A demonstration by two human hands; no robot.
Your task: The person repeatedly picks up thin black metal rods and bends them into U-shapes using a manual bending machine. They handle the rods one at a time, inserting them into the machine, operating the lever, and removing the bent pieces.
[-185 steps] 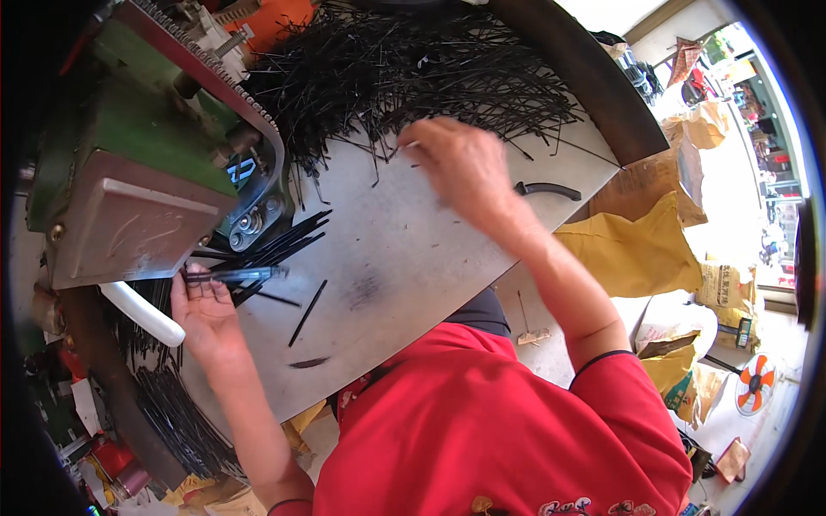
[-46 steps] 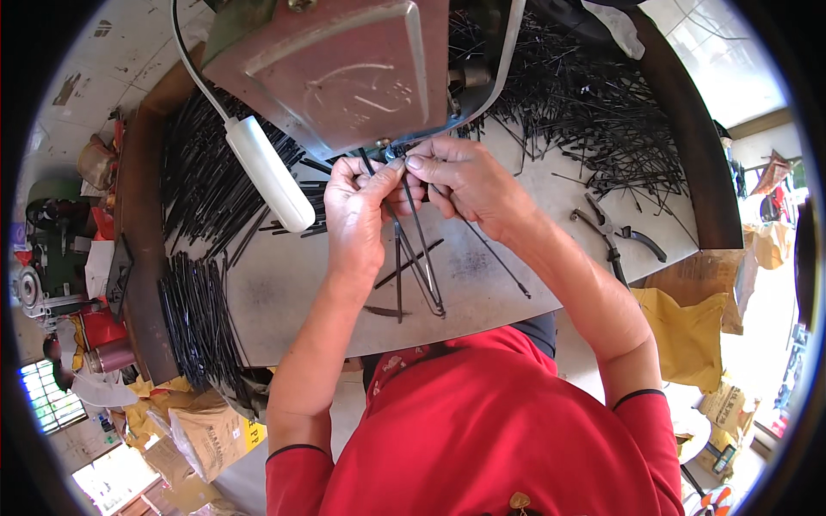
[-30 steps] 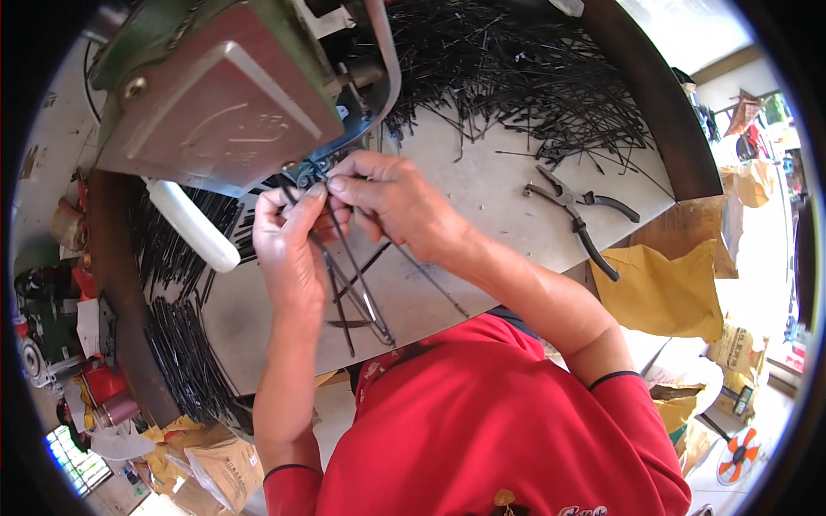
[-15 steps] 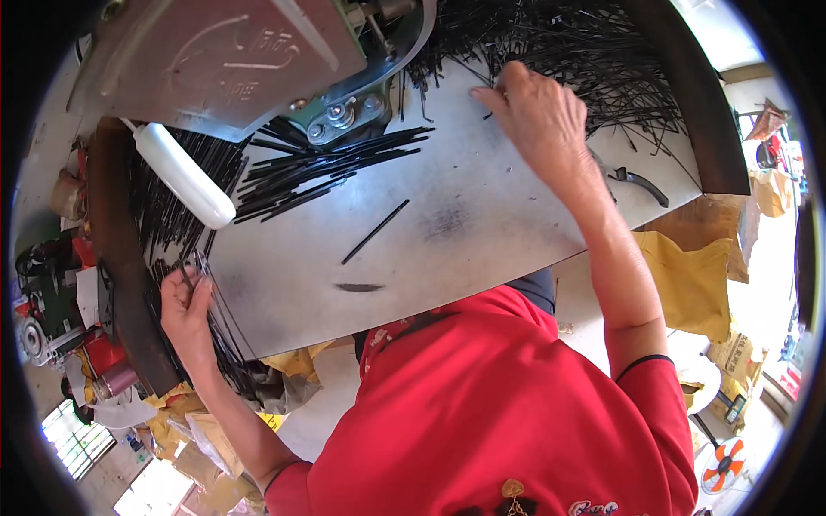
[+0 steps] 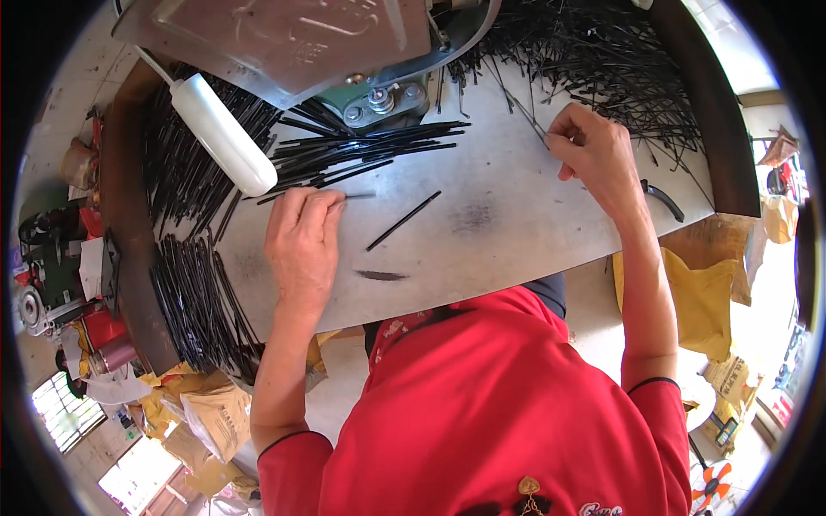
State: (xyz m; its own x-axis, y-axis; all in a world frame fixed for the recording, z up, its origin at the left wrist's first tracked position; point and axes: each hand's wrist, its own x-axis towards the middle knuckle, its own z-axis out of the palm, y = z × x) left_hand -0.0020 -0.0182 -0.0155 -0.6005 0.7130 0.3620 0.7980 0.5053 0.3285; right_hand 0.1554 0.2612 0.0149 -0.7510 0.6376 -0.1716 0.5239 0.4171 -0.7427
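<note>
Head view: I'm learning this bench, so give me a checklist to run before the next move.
1. Left hand pinching a rod: ok, its end shows past the fingers.
2. Right hand holding a wire: ok.
3. Wire free of the tangle: cannot tell, the lines overlap.
4. Both hands apart from the machine: ok.
5. Every rod gathered: not ok, a loose rod lies alone on the table.
6. Tool beside right wrist fully visible: not ok, only a black handle shows.

Grey tabletop [image 5: 533,206] under black rods [image 5: 379,148]
</note>
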